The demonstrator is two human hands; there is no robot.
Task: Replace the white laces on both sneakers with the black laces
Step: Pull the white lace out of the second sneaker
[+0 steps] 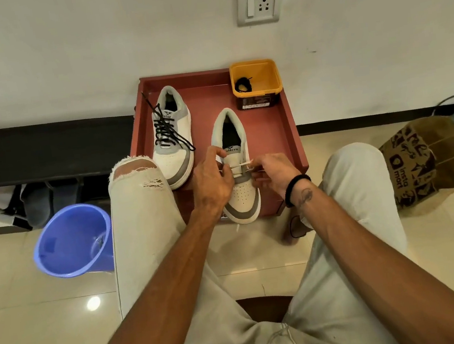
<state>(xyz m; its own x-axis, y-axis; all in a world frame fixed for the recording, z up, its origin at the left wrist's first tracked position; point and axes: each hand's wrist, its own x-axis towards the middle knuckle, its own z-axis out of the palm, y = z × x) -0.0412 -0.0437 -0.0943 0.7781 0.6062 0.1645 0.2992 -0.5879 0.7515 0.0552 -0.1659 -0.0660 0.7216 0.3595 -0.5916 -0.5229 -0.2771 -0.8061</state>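
Near sneaker (236, 167) sits toe toward the person on the red tray (287, 135), right of centre, toe just past the tray's front edge. White lace (243, 164) is left only in its lowest eyelets, one strand running across the tongue. Left hand (211, 179) is on the sneaker's left side, fingers curled and pinching the lace by the eyelets. Right hand (270, 172) is on the right side, fingertips pinching the lace end; black band on that wrist. Second sneaker (172, 135), left of the first on the tray, carries a black lace (166, 125), ends loose. Yellow tub (255, 81) at the tray's back right corner holds another coiled black lace (242, 84). Blue bucket (74, 241) on the floor left of the tray, black bench (44, 149) behind it. Brown printed bag (426, 163) right of the tray. Wall socket (258, 3) above the tray.
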